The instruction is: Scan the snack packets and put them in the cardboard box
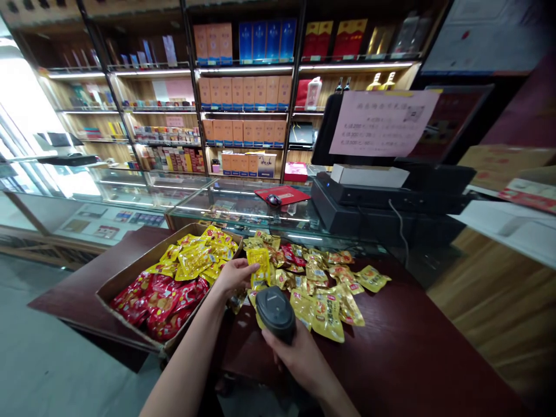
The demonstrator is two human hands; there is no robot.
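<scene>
L hand (pixel 237 277) pinches a small flat yellow foil packet (pixel 259 263) over the dark red-brown table (pixel 391 341), betw. the open brown cardboard box (pixel 138 266) twd its left end & loose gold foil packets (pixel 328 315) twd its far edge. R hand (pixel 299 353) grips a black plastic handheld scanner (pixel 275 310). Poss. trouble: scanner bumping crowded packets; slick foil slipping from a light pinch.
</scene>
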